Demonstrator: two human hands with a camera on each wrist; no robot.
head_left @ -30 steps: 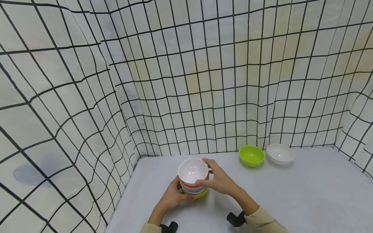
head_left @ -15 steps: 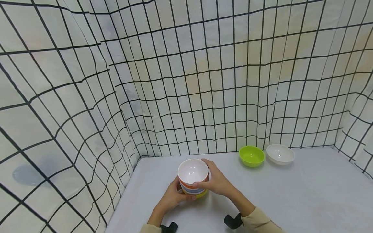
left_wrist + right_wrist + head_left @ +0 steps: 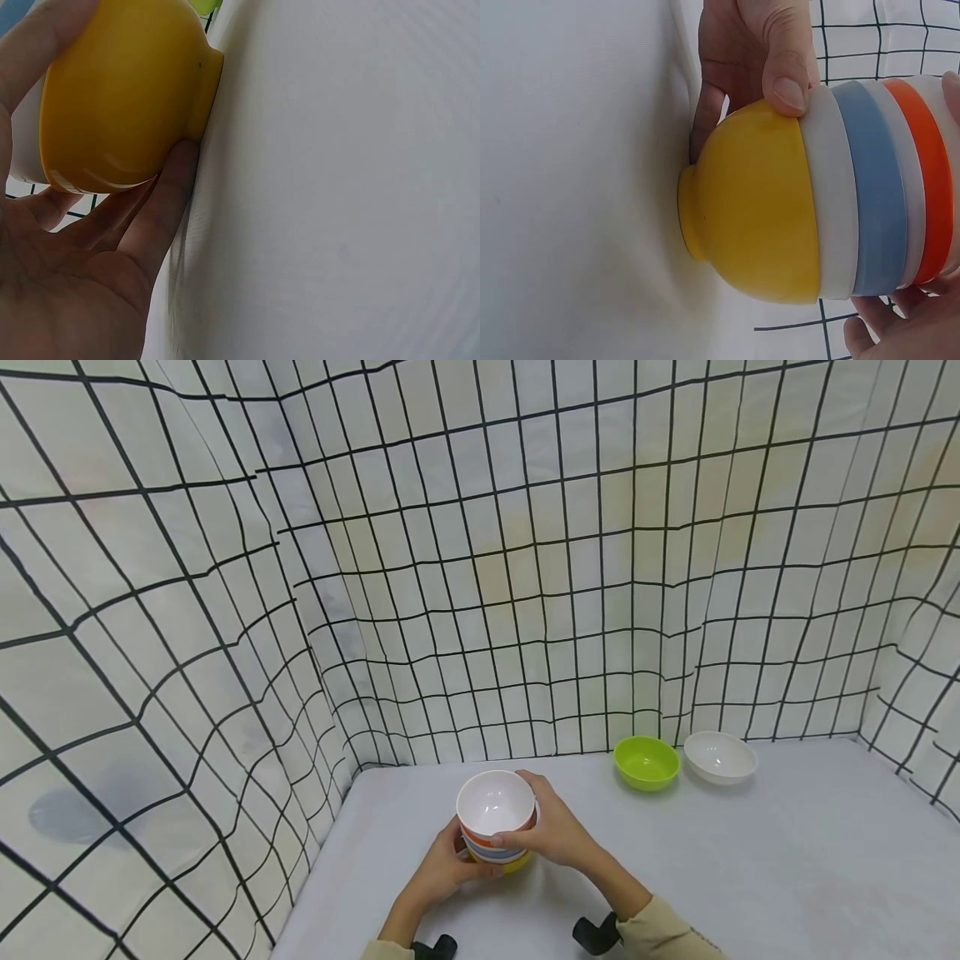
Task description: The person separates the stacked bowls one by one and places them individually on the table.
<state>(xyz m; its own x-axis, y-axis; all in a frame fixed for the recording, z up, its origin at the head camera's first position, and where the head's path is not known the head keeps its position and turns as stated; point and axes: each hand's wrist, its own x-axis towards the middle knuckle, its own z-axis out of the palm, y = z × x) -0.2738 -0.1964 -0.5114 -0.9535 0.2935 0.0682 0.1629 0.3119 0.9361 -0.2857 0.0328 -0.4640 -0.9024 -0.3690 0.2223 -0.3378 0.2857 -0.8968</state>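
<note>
A stack of nested bowls stands upright on the white-covered table, with a yellow bowl (image 3: 757, 210) at the bottom. Above it show a white band, a blue bowl (image 3: 874, 195), an orange bowl (image 3: 930, 180) and a pale bowl with a white inside (image 3: 496, 803) on top. My left hand (image 3: 438, 867) grips the yellow bowl low down, thumb on its near side and fingers by its foot. On the stack's right side, my right hand (image 3: 558, 828) holds the upper bowls, thumb at the front near the orange one. Its far fingers are partly hidden in the head view.
A green bowl (image 3: 647, 763) and a white bowl (image 3: 720, 758) sit side by side at the back right of the table (image 3: 787, 860). Walls with a black grid (image 3: 517, 635) close off the back and sides.
My right hand and forearm have moved slightly left, closing the gap beside the top bowl. The left hand and the stack stay nearly where they were.
</note>
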